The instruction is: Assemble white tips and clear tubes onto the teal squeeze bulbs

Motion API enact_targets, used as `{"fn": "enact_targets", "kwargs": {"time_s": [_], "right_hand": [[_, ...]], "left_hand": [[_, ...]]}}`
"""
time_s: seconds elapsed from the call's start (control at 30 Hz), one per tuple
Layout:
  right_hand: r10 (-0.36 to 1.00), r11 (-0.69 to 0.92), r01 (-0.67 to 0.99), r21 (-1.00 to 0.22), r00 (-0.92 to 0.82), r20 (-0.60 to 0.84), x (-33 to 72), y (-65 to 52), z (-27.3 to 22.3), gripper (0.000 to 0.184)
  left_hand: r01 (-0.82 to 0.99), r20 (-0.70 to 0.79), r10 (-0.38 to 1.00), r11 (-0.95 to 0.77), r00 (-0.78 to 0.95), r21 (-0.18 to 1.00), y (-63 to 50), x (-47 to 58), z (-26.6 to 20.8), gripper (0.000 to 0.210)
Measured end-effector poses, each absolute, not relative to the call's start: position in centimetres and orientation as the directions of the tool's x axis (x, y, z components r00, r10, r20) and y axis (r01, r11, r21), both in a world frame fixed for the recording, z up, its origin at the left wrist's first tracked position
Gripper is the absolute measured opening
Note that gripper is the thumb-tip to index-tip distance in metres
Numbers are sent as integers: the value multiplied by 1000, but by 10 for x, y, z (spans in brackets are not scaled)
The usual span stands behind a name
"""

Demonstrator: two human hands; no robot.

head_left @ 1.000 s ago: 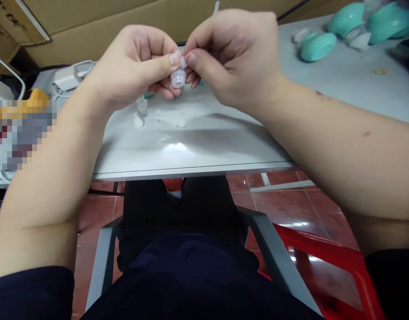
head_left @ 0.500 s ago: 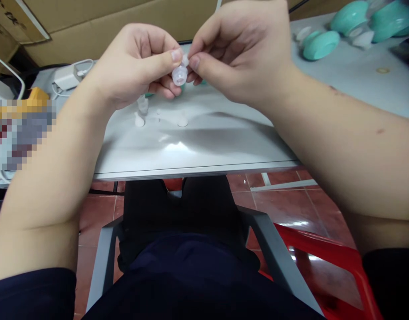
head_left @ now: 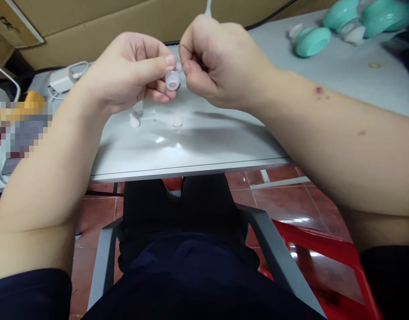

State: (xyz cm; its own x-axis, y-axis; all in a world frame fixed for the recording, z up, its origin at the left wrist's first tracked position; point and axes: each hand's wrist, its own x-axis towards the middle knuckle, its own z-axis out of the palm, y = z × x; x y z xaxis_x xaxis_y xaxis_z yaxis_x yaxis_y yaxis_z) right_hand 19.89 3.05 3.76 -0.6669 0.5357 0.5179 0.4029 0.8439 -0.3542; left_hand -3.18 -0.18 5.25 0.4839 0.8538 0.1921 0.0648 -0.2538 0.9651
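My left hand (head_left: 137, 71) is closed, pinching a small translucent plastic fitting (head_left: 172, 81) between thumb and fingers above the table. The fitting's round open end faces me, and a short side part (head_left: 178, 65) reaches toward my other hand. Right beside it, my right hand (head_left: 214, 62) is curled with thumb and forefinger pinched together at that side part. Whatever sits between those fingertips is hidden. Below the hands, a white teardrop-shaped piece (head_left: 134, 120), a pale disc (head_left: 177, 122) and a translucent part (head_left: 138, 107) lie on the table.
Teal domed pieces (head_left: 312, 42) with white parts lie at the back right, near a yellowish ring (head_left: 375, 65). A white power adapter (head_left: 63, 79) and a yellow object (head_left: 34, 103) are on the left. Cardboard (head_left: 124, 22) stands behind the table (head_left: 204, 151); a red stool (head_left: 324, 249) is lower right.
My right hand has turned over at the wrist, its back now facing up and its fingers curled tighter. The fitting in my left hand has shifted slightly left and down in view.
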Motion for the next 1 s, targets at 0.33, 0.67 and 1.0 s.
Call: {"fn": "enact_targets", "kwargs": {"time_s": [0.33,0.67,1.0], "right_hand": [[568,723,181,-667,-705,425,201,35,31,17],[530,718,-72,-693,-589,610,202,34,34,15],[558,772,124,-623,-601,572,206,35,30,9]], "left_hand": [[84,162,852,-234,498,969,-1,-30,54,30],[152,197,866,-296,460,943,-5,-30,59,30],[277,146,881,-294,451,915,-6,-31,62,52]]}}
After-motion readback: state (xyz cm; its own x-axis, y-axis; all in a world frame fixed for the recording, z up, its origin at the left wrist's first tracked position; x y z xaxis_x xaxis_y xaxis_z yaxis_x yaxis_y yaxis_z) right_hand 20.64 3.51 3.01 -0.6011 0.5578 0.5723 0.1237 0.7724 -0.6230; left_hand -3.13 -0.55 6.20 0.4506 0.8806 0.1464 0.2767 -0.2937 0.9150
